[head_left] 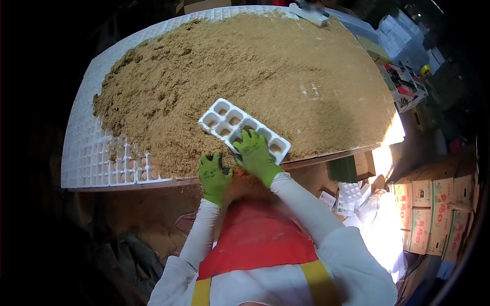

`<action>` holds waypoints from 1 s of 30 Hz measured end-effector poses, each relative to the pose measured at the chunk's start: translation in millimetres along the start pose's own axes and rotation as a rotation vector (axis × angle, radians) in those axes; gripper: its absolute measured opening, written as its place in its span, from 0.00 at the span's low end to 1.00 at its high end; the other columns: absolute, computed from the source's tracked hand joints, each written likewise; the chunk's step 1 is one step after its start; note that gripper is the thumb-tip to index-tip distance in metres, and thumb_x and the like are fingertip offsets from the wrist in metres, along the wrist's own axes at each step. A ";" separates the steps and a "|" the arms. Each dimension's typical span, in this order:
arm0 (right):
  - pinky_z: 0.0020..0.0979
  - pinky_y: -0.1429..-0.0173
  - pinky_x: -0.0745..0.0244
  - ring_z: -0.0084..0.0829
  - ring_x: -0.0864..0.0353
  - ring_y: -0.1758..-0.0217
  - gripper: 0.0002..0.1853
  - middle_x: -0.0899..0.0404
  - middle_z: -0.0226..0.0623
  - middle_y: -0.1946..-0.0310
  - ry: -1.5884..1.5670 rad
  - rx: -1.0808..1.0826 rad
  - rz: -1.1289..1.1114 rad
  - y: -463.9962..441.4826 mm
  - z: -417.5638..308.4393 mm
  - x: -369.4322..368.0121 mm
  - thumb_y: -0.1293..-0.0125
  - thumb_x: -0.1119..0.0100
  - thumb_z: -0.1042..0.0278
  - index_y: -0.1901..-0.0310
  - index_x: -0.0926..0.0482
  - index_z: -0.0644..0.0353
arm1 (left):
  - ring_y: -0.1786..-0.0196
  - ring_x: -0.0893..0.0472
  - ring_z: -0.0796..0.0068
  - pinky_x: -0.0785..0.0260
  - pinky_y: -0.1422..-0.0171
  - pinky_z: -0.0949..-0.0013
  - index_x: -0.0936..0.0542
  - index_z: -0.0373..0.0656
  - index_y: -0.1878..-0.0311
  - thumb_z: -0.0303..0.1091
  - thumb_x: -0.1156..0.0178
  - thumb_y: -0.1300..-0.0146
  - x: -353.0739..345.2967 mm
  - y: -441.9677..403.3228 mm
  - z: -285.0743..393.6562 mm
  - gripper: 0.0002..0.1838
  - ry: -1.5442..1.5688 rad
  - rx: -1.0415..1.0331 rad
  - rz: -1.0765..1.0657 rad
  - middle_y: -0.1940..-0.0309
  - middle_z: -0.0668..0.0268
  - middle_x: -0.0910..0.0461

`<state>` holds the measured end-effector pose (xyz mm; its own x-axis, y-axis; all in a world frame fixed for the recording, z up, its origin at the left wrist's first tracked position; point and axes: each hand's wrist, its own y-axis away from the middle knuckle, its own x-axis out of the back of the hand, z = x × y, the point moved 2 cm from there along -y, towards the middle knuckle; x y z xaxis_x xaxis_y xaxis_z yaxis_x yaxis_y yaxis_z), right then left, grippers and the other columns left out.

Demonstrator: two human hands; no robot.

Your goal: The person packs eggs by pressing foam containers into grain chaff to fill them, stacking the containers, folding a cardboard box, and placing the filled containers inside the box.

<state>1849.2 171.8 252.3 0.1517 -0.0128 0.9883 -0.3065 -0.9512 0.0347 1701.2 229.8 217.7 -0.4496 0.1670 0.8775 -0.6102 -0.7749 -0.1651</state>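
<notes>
My left hand (214,176), in a green glove, is at the front edge of the table, over the near edge of the brown grainy material (204,76). Its fingers are apart, with nothing visible in them. Just to the right, my right hand (253,154), also gloved in green, grips the near side of a white foam tray (239,113) with its fingers inside the cells. Two rows of square cells make up the tray, which lies slantwise on the material. Some brown material shows in the bottoms of several cells.
White trays (92,148) line the table's left and far edges, some cells near the front holding round items. A white block (309,14) lies at the far edge. Printed cartons (421,224) and loose white trays (349,196) are below right; tools and boxes (406,86) stand beyond the right edge.
</notes>
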 end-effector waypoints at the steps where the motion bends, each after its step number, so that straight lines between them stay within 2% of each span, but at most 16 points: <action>1: 0.56 0.31 0.44 0.51 0.40 0.30 0.27 0.35 0.49 0.35 0.028 -0.063 0.018 19.3 26.5 2.1 0.40 0.40 0.47 0.42 0.25 0.49 | 0.38 0.34 0.35 0.39 0.34 0.44 0.29 0.45 0.37 0.36 0.31 0.50 -8.9 2.1 17.3 0.34 0.110 -0.045 0.016 0.34 0.38 0.40; 2: 0.56 0.31 0.44 0.51 0.40 0.29 0.27 0.35 0.49 0.35 0.056 -0.121 0.038 40.4 60.4 4.0 0.40 0.39 0.47 0.41 0.25 0.48 | 0.37 0.34 0.36 0.40 0.33 0.45 0.29 0.45 0.37 0.36 0.32 0.50 -18.1 4.0 38.3 0.34 0.304 -0.099 -0.010 0.34 0.39 0.40; 3: 0.57 0.34 0.42 0.48 0.38 0.30 0.25 0.34 0.46 0.36 0.164 -0.157 0.215 63.1 100.9 -4.6 0.42 0.38 0.48 0.43 0.23 0.46 | 0.37 0.34 0.37 0.40 0.32 0.45 0.29 0.45 0.37 0.35 0.32 0.50 -25.7 5.2 57.1 0.34 0.494 -0.153 -0.036 0.35 0.40 0.39; 4: 0.56 0.33 0.41 0.51 0.38 0.31 0.27 0.34 0.47 0.35 0.201 -0.183 0.383 84.2 146.4 -10.4 0.42 0.38 0.47 0.42 0.24 0.46 | 0.36 0.35 0.38 0.41 0.31 0.45 0.29 0.46 0.37 0.35 0.32 0.50 -29.0 6.5 72.0 0.34 0.552 -0.219 -0.067 0.35 0.42 0.39; 5: 0.55 0.33 0.40 0.52 0.39 0.30 0.28 0.34 0.47 0.34 0.120 -0.398 0.198 95.7 179.9 14.9 0.42 0.39 0.46 0.40 0.25 0.48 | 0.35 0.35 0.39 0.42 0.30 0.46 0.28 0.46 0.37 0.36 0.32 0.50 -29.5 7.2 85.4 0.33 0.605 -0.288 -0.098 0.35 0.44 0.38; 6: 0.55 0.34 0.40 0.53 0.39 0.30 0.29 0.33 0.48 0.35 0.222 -0.482 0.285 111.4 236.5 -3.0 0.41 0.41 0.45 0.40 0.25 0.48 | 0.34 0.36 0.40 0.43 0.29 0.46 0.28 0.46 0.37 0.36 0.32 0.50 -28.7 3.6 93.1 0.33 0.654 -0.363 -0.128 0.35 0.45 0.38; 8: 0.56 0.35 0.38 0.53 0.37 0.31 0.31 0.33 0.49 0.35 0.289 -0.747 0.284 124.5 313.0 -1.7 0.41 0.42 0.43 0.39 0.25 0.48 | 0.33 0.37 0.42 0.46 0.28 0.44 0.26 0.48 0.38 0.38 0.32 0.50 -26.6 2.4 86.9 0.32 0.408 -0.433 -0.162 0.35 0.49 0.36; 11: 0.57 0.36 0.37 0.53 0.35 0.33 0.31 0.30 0.49 0.37 0.204 -0.864 0.287 95.3 358.4 32.1 0.42 0.43 0.40 0.39 0.24 0.47 | 0.31 0.39 0.44 0.50 0.27 0.38 0.24 0.49 0.41 0.41 0.33 0.50 -19.3 -8.0 67.3 0.29 0.114 -0.477 -0.179 0.36 0.54 0.34; 14: 0.55 0.38 0.36 0.51 0.33 0.35 0.30 0.28 0.48 0.40 0.195 -0.888 0.253 27.0 374.2 39.8 0.42 0.43 0.40 0.41 0.23 0.47 | 0.31 0.39 0.44 0.55 0.28 0.34 0.22 0.51 0.43 0.43 0.34 0.48 -14.6 -18.1 45.0 0.26 -0.041 -0.486 -0.168 0.35 0.56 0.33; 15: 0.54 0.41 0.34 0.49 0.32 0.37 0.28 0.26 0.46 0.43 0.245 -0.814 0.210 -4.0 382.8 27.6 0.43 0.40 0.43 0.44 0.22 0.50 | 0.31 0.39 0.44 0.56 0.28 0.33 0.22 0.52 0.44 0.44 0.35 0.47 -12.5 -24.6 39.0 0.25 -0.075 -0.482 -0.158 0.35 0.56 0.33; 16: 0.53 0.41 0.34 0.49 0.32 0.37 0.27 0.26 0.47 0.43 0.229 -0.724 0.243 -29.1 372.7 27.9 0.44 0.39 0.44 0.45 0.22 0.50 | 0.31 0.39 0.44 0.57 0.28 0.32 0.22 0.52 0.44 0.45 0.35 0.46 -9.2 -31.3 34.8 0.24 -0.113 -0.473 -0.158 0.35 0.56 0.32; 19: 0.51 0.43 0.33 0.49 0.32 0.38 0.25 0.27 0.47 0.44 0.179 -0.441 0.286 -116.0 269.6 20.8 0.45 0.37 0.47 0.48 0.21 0.52 | 0.30 0.40 0.44 0.61 0.27 0.30 0.21 0.54 0.44 0.45 0.37 0.45 6.1 -34.8 8.2 0.23 -0.197 -0.359 -0.134 0.36 0.58 0.31; 22: 0.50 0.45 0.32 0.50 0.31 0.43 0.24 0.29 0.47 0.48 0.243 -0.251 0.288 -146.3 170.8 9.2 0.45 0.36 0.47 0.51 0.21 0.52 | 0.29 0.40 0.46 0.62 0.27 0.28 0.21 0.56 0.45 0.45 0.37 0.45 20.4 -42.4 -31.2 0.22 -0.294 -0.269 -0.119 0.35 0.59 0.31; 26: 0.47 0.50 0.30 0.46 0.31 0.46 0.23 0.29 0.43 0.51 0.219 -0.195 0.227 -142.4 68.2 8.6 0.44 0.37 0.44 0.54 0.21 0.51 | 0.29 0.40 0.49 0.61 0.28 0.28 0.20 0.56 0.47 0.43 0.37 0.45 39.4 -54.0 -75.6 0.20 -0.253 -0.262 -0.042 0.35 0.61 0.32; 27: 0.47 0.51 0.30 0.46 0.31 0.45 0.22 0.30 0.43 0.51 0.217 -0.198 0.150 -141.4 45.0 5.6 0.43 0.38 0.44 0.53 0.21 0.51 | 0.29 0.40 0.49 0.61 0.29 0.28 0.20 0.56 0.48 0.43 0.37 0.45 45.2 -56.0 -84.9 0.20 -0.222 -0.272 -0.022 0.35 0.61 0.32; 30: 0.47 0.50 0.30 0.46 0.31 0.45 0.22 0.30 0.43 0.50 0.224 -0.188 0.167 -139.8 -20.2 -11.4 0.42 0.38 0.44 0.53 0.21 0.51 | 0.29 0.39 0.49 0.61 0.29 0.27 0.20 0.56 0.48 0.43 0.37 0.45 50.2 -62.8 -120.5 0.19 -0.223 -0.306 -0.001 0.34 0.61 0.32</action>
<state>1871.4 311.2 239.1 -0.1194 -0.0760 0.9899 -0.4813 -0.8676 -0.1247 1638.3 360.3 217.8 -0.3167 0.0045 0.9485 -0.7924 -0.5508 -0.2619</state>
